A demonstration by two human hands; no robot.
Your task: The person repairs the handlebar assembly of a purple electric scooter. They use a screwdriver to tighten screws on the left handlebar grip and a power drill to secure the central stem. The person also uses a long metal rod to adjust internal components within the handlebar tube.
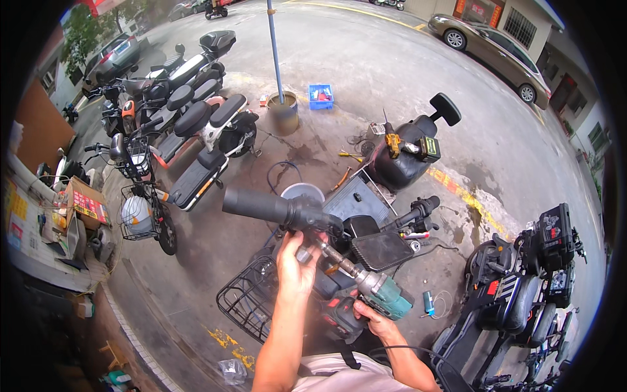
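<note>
In my right hand point(371, 315) is a teal cordless impact wrench point(384, 295), its grip wrapped by my fingers. From its nose a long metal socket extension point(341, 261) points up and left toward the underside of a black handlebar grip point(258, 206). My left hand point(297, 261) is raised below that handlebar, its fingers curled around a small silver metal piece point(304, 255) close to the extension's tip. What exactly it pinches is partly hidden. Beneath the wrench lies its red and black battery point(343, 315), attached to the tool.
A black wire basket point(245, 297) sits just left of my arm. Ahead are a black scooter seat point(405, 157) with a yellow power tool point(393, 144) on it, a white basin point(302, 192), a bucket point(284, 116) and a blue crate point(321, 97). Scooters stand parked on both sides.
</note>
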